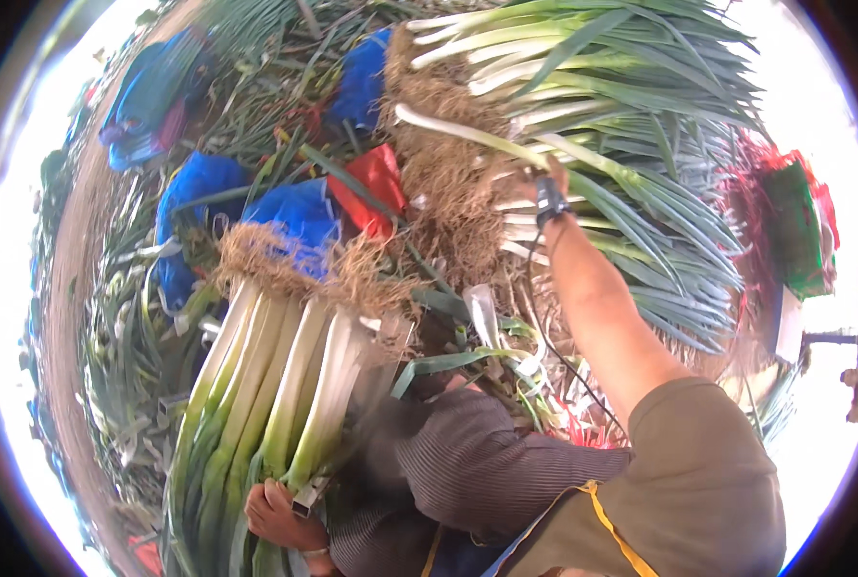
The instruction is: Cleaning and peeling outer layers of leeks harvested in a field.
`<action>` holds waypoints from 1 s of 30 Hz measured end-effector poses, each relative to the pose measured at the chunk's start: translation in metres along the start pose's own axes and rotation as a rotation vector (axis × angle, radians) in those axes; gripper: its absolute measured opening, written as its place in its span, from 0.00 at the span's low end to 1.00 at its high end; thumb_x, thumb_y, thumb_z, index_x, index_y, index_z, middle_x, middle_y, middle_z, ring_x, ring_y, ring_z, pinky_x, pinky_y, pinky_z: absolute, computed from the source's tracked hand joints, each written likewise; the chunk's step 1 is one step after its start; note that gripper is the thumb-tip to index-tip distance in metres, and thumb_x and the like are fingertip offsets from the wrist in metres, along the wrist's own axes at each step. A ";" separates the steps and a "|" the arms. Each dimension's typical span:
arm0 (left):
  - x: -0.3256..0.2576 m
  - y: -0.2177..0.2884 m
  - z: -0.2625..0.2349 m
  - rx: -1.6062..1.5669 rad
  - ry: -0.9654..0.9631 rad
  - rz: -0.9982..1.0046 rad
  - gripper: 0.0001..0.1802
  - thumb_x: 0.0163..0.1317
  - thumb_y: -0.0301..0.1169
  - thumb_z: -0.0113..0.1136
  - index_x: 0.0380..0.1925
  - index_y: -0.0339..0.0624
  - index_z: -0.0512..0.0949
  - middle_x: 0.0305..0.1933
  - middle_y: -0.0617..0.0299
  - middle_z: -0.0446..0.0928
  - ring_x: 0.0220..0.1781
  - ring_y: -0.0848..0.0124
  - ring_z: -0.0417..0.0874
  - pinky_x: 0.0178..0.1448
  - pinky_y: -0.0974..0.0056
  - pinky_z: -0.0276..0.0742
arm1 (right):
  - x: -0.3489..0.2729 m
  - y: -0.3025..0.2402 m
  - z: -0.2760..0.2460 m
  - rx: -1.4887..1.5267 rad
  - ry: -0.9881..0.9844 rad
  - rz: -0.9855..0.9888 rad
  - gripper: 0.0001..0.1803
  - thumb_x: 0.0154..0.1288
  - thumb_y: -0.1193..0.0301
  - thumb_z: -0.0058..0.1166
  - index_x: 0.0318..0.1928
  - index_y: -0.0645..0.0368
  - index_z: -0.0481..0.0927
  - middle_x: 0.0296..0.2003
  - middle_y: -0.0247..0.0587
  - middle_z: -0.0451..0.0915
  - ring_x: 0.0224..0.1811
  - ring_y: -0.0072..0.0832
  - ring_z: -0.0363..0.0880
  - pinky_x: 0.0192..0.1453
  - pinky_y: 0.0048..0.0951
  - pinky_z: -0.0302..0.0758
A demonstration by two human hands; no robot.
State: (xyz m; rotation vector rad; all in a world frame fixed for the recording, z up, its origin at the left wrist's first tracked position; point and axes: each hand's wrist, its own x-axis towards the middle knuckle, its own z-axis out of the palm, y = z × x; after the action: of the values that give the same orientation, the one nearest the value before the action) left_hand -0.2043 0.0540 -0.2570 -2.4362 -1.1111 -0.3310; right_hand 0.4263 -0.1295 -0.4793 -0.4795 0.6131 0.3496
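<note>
My right hand (542, 183), a black band and cable at its wrist, is closed around a leek (467, 135). Its white shank points left over the roots of a large leek pile (602, 87) at the upper right. Down at the lower left, my left hand (280, 514) has its fingers closed on the green part of a bundle of leeks (275, 375). That bundle lies with its shaggy roots (299, 269) away from me. Beside my left hand a small square metal end (311, 495) shows; what it belongs to is hidden.
Blue bags (294, 221) and a red cloth or bag (371, 188) lie beyond the bundle. Loose leaves and trimmings (140, 385) cover the ground at left. Red strings (751, 183) and a green-and-red package (799, 226) are at the right. My striped trouser leg (487, 452) is close by.
</note>
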 end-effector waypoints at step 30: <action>0.005 0.009 -0.007 -0.109 0.071 -0.094 0.05 0.58 0.36 0.59 0.30 0.51 0.74 0.38 0.67 0.72 0.46 0.63 0.74 0.46 0.56 0.64 | -0.461 0.172 0.212 -0.671 -1.677 -1.002 0.32 0.54 0.80 0.60 0.61 0.61 0.67 0.42 0.51 0.78 0.42 0.45 0.79 0.50 0.37 0.76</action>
State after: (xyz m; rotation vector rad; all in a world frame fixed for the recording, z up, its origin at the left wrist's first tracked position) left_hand -0.1947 0.0488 -0.2518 -2.4497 -1.2087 -0.5160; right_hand 0.0942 0.0469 -0.0975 -0.8502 -1.4072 -0.1062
